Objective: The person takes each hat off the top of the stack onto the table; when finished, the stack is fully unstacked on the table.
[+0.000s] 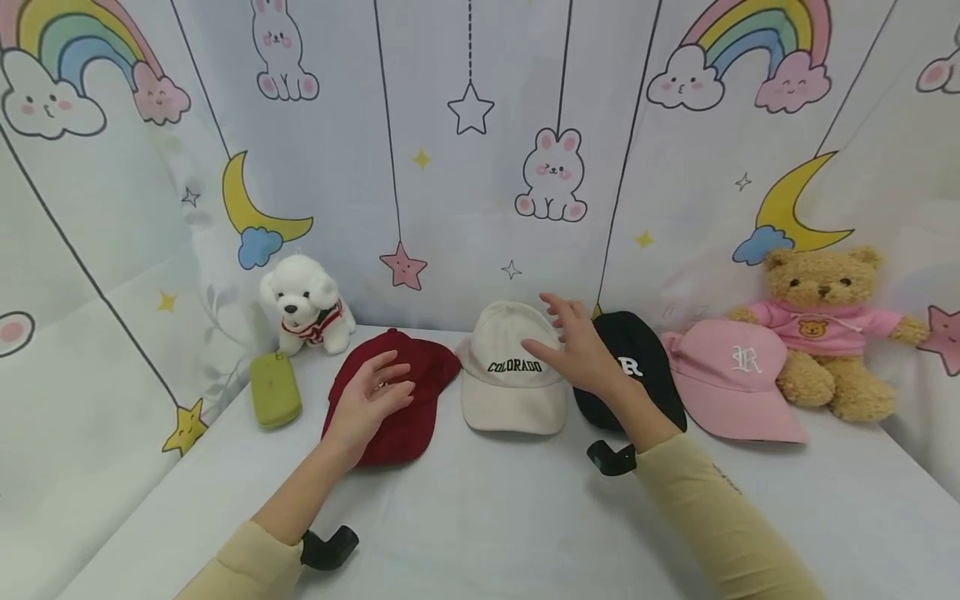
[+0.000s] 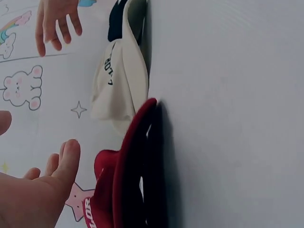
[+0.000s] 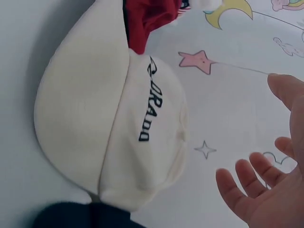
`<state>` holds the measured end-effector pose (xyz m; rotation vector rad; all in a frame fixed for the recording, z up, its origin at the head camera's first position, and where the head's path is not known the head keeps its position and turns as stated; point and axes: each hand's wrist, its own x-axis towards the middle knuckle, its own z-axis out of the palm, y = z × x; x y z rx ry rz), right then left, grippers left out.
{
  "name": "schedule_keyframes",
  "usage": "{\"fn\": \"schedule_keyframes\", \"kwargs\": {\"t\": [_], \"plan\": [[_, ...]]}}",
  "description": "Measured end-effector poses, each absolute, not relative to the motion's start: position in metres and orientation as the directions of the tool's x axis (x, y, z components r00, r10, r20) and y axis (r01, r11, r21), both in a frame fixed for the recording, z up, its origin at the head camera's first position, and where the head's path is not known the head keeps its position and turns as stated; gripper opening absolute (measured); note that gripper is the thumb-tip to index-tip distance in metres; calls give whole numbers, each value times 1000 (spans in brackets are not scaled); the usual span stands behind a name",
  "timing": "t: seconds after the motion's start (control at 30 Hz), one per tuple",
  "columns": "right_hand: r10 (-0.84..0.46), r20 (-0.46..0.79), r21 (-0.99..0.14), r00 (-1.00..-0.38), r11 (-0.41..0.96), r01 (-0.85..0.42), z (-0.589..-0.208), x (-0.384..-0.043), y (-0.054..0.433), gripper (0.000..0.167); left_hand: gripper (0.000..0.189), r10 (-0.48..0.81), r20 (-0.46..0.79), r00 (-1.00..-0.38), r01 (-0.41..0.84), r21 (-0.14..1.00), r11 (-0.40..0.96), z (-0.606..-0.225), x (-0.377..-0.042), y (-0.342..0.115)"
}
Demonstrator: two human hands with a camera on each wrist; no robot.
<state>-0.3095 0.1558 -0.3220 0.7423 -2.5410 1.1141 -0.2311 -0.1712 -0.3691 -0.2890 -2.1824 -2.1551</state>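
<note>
Four caps stand in a row on the white table. My left hand (image 1: 369, 402), fingers spread and loosely bent, is raised over the dark red cap (image 1: 412, 425) and holds nothing. Between the hands sits a cream cap (image 1: 513, 408) lettered COLORADO, its brim facing me. My right hand (image 1: 581, 346) hovers between the cream cap and a black cap (image 1: 651, 358), overlapping both in the head view. Its fingers are apart with nothing in them. In the right wrist view the cream cap's crown (image 3: 147, 161) lies beside that hand (image 3: 270, 190).
A pink cap (image 1: 731, 375) is right of the black one, with a teddy bear (image 1: 832, 333) in a pink top behind it. A white plush dog (image 1: 307, 304) and a green case (image 1: 275, 390) are at the left. A patterned cloth (image 1: 465, 208) hangs behind the table.
</note>
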Motion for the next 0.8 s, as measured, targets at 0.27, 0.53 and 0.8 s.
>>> {"fn": "schedule_keyframes", "kwargs": {"t": [0.27, 0.53, 0.8], "plan": [[-377, 428, -632, -822, 525, -570, -330, -311, 133, 72, 63, 76, 162, -984, 170, 980, 100, -369, -224, -190], [-418, 377, -673, -826, 490, -555, -332, -314, 108, 66, 69, 60, 131, -990, 141, 968, 207, -367, -218, -215], [-438, 274, -750, -856, 460, -476, -335, -322, 86, 62, 72, 43, 94, -995, 101, 970, 223, -369, -213, -236]]}}
